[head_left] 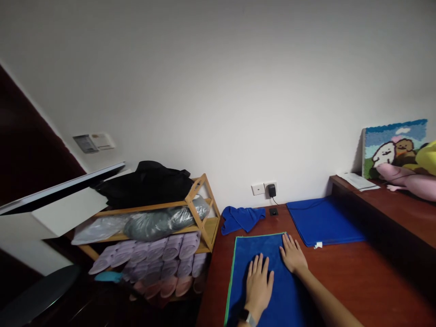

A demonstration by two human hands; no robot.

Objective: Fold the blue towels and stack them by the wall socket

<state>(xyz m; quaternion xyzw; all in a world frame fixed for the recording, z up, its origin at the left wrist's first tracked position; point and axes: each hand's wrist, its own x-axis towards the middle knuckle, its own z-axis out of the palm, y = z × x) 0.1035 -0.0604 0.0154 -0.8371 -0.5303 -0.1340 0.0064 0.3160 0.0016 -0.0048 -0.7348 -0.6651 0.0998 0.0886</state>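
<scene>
A blue cloth with green edging lies spread flat on the reddish-brown desk. My left hand, with a watch at the wrist, rests palm down on the middle of this cloth, its fingers slightly apart. My right hand lies flat at the cloth's upper right corner, fingers spread and fingertips at the edge. Neither hand grips anything. Behind the cloth is a crumpled blue cloth near the wall. To the right sits a flat, folded blue cloth with a small white tag.
Left of the desk stands a wooden rack with a black bag, plastic-wrapped items and several purple slippers. A black plug is in the wall socket. On the raised right ledge are papers, a dog picture and a pink plush.
</scene>
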